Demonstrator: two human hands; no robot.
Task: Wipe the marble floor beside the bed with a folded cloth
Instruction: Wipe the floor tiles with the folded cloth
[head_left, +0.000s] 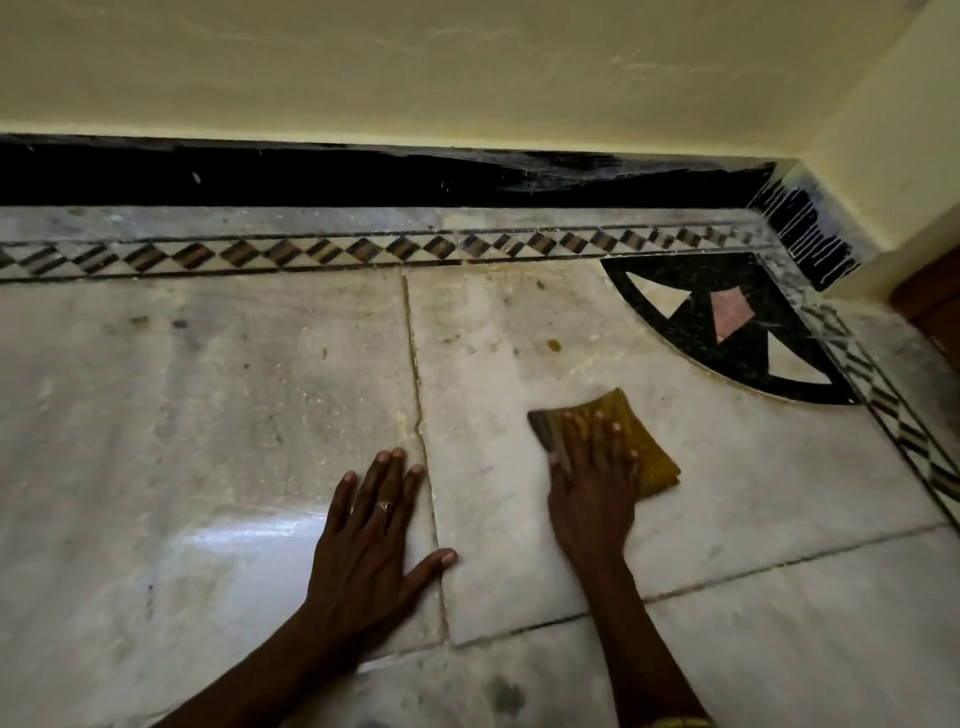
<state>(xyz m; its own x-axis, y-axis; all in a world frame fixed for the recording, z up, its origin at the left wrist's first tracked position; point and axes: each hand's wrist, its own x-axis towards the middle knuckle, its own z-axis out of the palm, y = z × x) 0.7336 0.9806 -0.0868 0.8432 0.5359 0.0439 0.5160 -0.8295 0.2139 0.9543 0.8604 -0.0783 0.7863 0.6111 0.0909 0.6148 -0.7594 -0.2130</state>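
Note:
The folded cloth (641, 441) is mustard yellow with a darker edge and lies flat on the pale marble floor (208, 395), right of the middle. My right hand (592, 478) presses down on it with the fingers spread, covering its left half. My left hand (371, 530) rests palm down on the bare marble to the left, fingers apart, a ring on one finger, across a joint between two slabs. The bed is not in view.
A black skirting (363, 174) runs along the yellow wall (467, 67). A patterned inlay border (311, 253) follows it, and a black quarter-circle inlay (727, 332) fills the far right corner. Brown woodwork (935, 306) shows at the right edge. Small stains (554, 344) dot the marble.

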